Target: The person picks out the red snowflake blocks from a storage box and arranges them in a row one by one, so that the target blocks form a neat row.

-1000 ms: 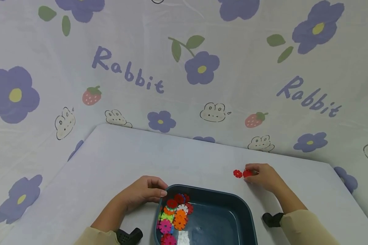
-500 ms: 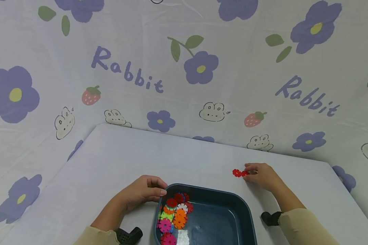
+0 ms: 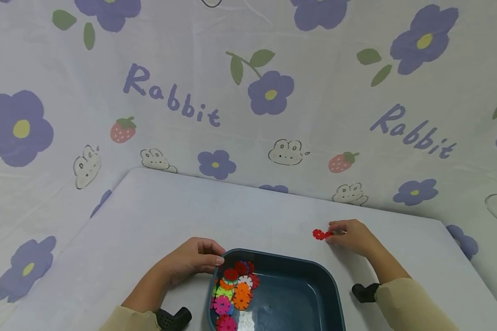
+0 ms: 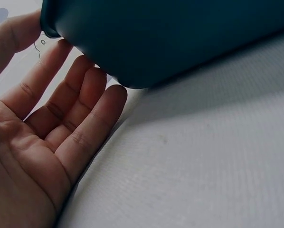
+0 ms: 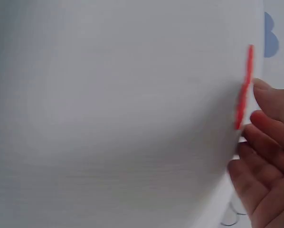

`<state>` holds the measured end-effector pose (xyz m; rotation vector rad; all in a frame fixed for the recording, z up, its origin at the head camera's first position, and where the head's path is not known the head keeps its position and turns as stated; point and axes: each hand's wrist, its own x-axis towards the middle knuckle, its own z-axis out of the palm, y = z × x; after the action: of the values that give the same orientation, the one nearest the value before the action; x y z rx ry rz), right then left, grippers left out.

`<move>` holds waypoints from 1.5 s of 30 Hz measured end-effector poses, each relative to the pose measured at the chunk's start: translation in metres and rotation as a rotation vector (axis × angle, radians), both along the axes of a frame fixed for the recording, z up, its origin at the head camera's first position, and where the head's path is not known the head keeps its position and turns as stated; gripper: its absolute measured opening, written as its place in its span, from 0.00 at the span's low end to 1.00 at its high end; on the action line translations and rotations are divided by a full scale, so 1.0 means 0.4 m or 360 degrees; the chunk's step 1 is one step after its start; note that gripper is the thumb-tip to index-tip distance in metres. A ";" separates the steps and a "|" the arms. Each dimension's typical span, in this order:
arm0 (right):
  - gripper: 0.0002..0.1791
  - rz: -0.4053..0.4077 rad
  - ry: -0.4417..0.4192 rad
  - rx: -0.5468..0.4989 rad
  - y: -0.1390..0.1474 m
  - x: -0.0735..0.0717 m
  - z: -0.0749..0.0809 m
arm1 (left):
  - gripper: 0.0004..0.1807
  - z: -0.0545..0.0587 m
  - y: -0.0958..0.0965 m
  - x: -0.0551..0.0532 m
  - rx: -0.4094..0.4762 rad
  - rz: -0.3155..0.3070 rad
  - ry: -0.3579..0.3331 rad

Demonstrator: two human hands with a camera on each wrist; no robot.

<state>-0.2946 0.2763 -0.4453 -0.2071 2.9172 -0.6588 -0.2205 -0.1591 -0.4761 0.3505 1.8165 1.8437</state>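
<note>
My left hand (image 3: 193, 261) grips the left far corner of a dark teal plastic bin (image 3: 290, 258). Its thumb lies at the rim, and in the left wrist view the other fingers reach along the outer wall. Farther right on the white table, my right hand (image 3: 353, 237) holds a red notched snowflake disc (image 3: 328, 235) by its edges between thumb and fingers, partly hiding it. Another red snowflake disc (image 3: 318, 234) lies flat against it on the left. From the right wrist view, the two red discs (image 5: 243, 97) appear edge-on beside the fingertips.
Several colourful snowflake discs (image 3: 242, 296) lie piled along the bin's left side. The white table (image 3: 199, 207) reaches back to a hanging cloth (image 3: 248, 133) printed with flowers and rabbits. Black wrist devices (image 3: 174, 318) sit at both cuffs.
My right hand has slid slightly left with its red disc, and the gap between the two red discs has closed. The left hand and bin look unmoved.
</note>
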 end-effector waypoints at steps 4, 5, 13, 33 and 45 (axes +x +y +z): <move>0.24 0.0033 -0.0022 0.0014 -0.026 -0.014 0.042 | 0.18 -0.004 -0.005 0.002 0.0014 0.0004 -0.0015; 0.24 0.0041 -0.0015 -0.0002 -0.035 -0.018 0.055 | 0.17 -0.006 -0.005 0.002 0.0016 0.0005 -0.0018; 0.22 0.0260 0.0131 -0.0249 -0.150 -0.012 0.170 | 0.16 -0.017 -0.007 0.002 0.0013 0.0014 -0.0016; 0.12 0.0879 -0.0411 -0.1173 -0.445 0.087 0.203 | 0.14 -0.034 -0.012 0.001 0.0065 -0.0015 -0.0042; 0.19 0.1270 -0.1129 -0.0967 -0.489 0.107 0.147 | 0.14 -0.015 -0.010 -0.007 0.0076 -0.0071 -0.0019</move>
<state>-0.2519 0.0808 -0.3866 -0.9103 1.6881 -1.1199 -0.2234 -0.1631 -0.4822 0.3935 1.7454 1.8572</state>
